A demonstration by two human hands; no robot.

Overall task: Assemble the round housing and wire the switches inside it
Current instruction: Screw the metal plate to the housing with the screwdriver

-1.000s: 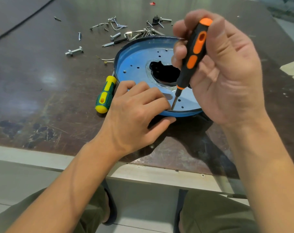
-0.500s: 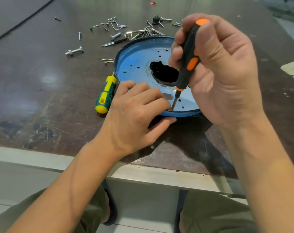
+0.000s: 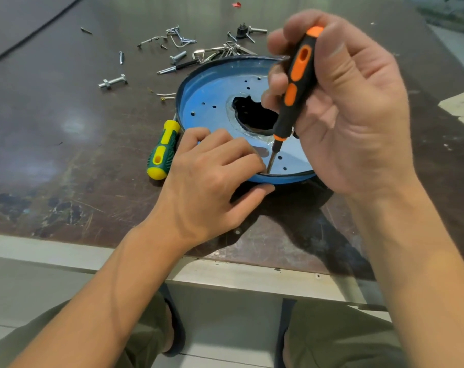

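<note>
While the round housing [image 3: 207,102] lies flat on the worktop [image 3: 66,128], we keep the right grip [image 3: 353,107] closed around the orange screwdriver [image 3: 296,83], its tip set down just inside the housing's near rim. Our left grip [image 3: 209,181] pinches that rim beside the tip, fingers on top, thumb outside. A green-and-yellow screwdriver [image 3: 164,150] lies just left of the housing.

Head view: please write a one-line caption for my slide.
Right hand holds an orange-black screwdriver tip-down at the near rim of the blue round housing; left hand holds that rim.
</note>
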